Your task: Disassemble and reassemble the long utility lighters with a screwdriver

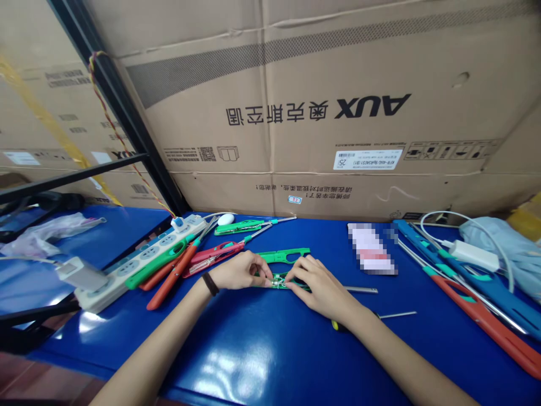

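Low on the blue table lies an opened green utility lighter [279, 281], its inner metal part and thin pale wires exposed. My left hand [243, 272] pinches at the left of these parts, fingertips closed. From the other side, my right hand [316, 283] has thumb and fingers pressed together at the wires; the tiny piece between them is hard to make out. Just beyond the fingers rests a loose green casing half [274, 256]. A metal lighter tube [359, 290] sticks out to the right beneath my right hand. Partly hidden by my right forearm is a screwdriver [397, 314] with some yellow on its handle.
Left, a white power strip [139, 262] has green and red lighters [173, 276] leaning on it. Opened red [215, 258] and green lighters [239, 226] lie behind. At right are a blurred-out phone-like object [372, 248] and blue and red lighters [477, 310]. A large carton [296, 67] stands behind.
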Demonstrator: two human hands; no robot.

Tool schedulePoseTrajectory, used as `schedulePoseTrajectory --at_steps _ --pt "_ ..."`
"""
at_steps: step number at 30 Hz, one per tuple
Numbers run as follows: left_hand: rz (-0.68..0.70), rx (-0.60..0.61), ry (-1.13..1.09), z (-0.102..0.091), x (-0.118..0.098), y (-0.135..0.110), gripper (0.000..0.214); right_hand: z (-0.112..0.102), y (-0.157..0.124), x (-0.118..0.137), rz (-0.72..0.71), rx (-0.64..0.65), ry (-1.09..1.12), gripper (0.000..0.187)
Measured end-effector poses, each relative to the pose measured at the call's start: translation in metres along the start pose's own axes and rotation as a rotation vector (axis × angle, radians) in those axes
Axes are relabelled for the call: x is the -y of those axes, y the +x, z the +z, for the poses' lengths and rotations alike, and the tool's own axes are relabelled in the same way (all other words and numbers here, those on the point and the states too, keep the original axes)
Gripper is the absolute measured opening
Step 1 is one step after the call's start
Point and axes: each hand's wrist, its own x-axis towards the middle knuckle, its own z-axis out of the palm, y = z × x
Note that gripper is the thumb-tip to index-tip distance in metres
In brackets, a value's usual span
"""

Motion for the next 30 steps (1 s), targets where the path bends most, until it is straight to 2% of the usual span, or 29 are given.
schedulePoseTrajectory --at_steps 10,16,23,30 --pt "0.038 -0.033 0.123 -0.002 0.003 -0.003 0.027 -0.001 0.0 0.002 0.03 0.009 -0.033 0.008" --pt "0.155 -0.091 0.27 -0.001 -0.003 -0.007 0.018 0.0 0.0 0.0 0.015 0.004 0.002 0.007" --pt "0.262 -0.106 0.367 -0.005 -0.002 -0.01 0.013 0.001 -0.001 -0.001 0.02 0.002 0.019 0.007" --pt "0.254 -0.138 0.429 -0.006 -0.007 -0.009 0.012 -0.001 -0.001 0.0 0.025 0.002 0.002 0.007"
